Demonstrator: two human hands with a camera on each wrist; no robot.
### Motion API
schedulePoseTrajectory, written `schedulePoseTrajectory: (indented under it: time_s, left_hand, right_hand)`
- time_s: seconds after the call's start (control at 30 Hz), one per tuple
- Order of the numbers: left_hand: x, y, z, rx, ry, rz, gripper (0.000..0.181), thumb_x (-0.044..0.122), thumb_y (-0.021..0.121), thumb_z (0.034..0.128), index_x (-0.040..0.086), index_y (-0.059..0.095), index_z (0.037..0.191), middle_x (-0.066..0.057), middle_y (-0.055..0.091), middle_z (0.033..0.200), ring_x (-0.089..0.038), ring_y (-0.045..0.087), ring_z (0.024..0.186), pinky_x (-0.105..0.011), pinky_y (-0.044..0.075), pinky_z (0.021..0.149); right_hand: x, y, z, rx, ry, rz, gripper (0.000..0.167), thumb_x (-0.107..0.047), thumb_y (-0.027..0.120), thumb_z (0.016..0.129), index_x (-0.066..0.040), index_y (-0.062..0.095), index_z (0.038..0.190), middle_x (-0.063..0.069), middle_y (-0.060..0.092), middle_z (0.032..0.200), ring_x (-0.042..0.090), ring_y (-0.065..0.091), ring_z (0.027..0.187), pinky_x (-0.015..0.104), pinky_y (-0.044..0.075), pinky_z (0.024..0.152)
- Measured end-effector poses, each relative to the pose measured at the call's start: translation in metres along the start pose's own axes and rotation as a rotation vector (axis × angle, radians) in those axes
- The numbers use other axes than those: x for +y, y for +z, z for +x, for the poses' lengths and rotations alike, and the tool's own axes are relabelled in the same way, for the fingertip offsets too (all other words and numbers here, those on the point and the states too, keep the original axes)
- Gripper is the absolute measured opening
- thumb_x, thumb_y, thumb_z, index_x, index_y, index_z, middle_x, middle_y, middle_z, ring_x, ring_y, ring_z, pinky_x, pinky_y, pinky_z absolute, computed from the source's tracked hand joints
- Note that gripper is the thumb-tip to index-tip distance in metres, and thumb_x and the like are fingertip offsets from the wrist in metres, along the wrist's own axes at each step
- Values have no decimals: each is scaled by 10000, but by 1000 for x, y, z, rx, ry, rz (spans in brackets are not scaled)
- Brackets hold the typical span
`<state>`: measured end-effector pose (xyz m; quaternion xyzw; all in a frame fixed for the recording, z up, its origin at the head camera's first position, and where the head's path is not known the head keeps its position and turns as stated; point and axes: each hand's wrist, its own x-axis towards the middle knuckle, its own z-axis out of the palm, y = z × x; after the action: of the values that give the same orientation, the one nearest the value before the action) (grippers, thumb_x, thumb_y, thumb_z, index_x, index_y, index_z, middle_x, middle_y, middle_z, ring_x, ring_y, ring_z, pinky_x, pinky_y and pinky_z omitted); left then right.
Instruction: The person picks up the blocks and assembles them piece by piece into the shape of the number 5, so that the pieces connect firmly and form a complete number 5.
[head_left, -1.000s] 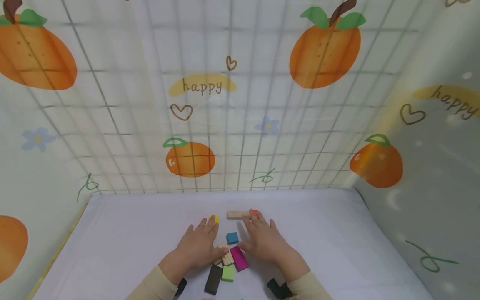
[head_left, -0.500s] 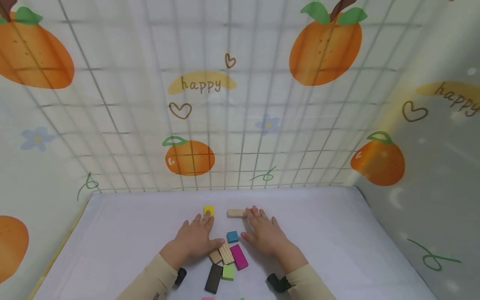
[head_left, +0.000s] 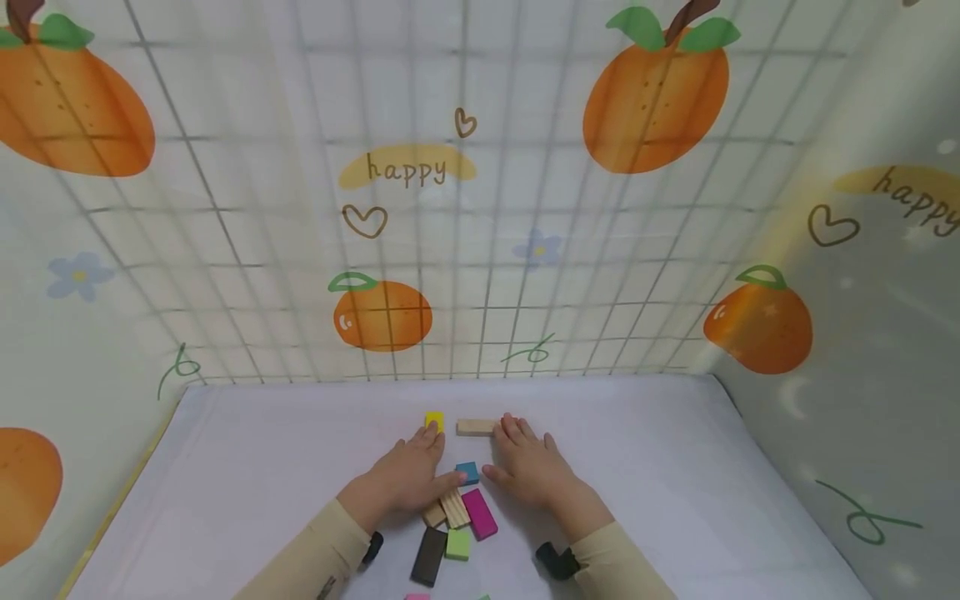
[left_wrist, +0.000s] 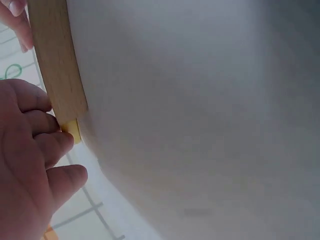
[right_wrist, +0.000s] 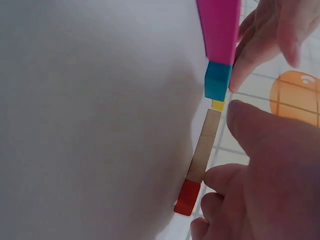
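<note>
Head view: the word "happy" (head_left: 406,170) legible at upper centre, again at right edge, on orange-printed backdrop (head_left: 277,179) with grid lines. Below, white tabletop (head_left: 285,442). At lower centre, left hand (head_left: 401,477), fingers extended, at yellow block (head_left: 434,418), thumb over blue block (head_left: 470,469); right hand (head_left: 534,472), fingers extended, thumb apart, at far end of wooden strip (head_left: 474,427).

Left wrist view: at left, fingertips by yellow block; plain wooden block (left_wrist: 56,60) at upper left.

Right wrist view: at lower right, fingers beside wooden strip and red block (right_wrist: 188,199); magenta block (right_wrist: 220,30) at upper right.
</note>
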<state>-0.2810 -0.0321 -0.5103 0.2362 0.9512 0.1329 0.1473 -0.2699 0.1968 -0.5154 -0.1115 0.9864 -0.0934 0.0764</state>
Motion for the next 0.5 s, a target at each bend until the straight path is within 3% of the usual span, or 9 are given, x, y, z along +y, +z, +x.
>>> schedulePoseTrajectory:
  time_s: [0.2, 0.5]
  left_hand:
    - [3, 5, 6, 5, -11, 30, 962, 763, 392, 939, 22, 361, 1551, -183, 256, 1655, -322, 269, 1537, -488, 326, 1202]
    - [12, 6, 2, 1, 9, 74, 963, 778, 334, 945, 30, 370, 1549, -173, 262, 1655, -313, 269, 1537, -495, 312, 1208]
  right_hand:
    - [-2, -2, 2, -3, -7, -25, 801, -551, 597, 961, -85, 358, 1567, 121, 267, 1665, 350, 239, 1544, 690, 227, 1169]
    - [-2, -3, 2, -20, 4, -1, 823, -537, 611, 958, -71, 331, 1576, 135, 257, 1666, 367, 237, 1540, 705, 230, 1157]
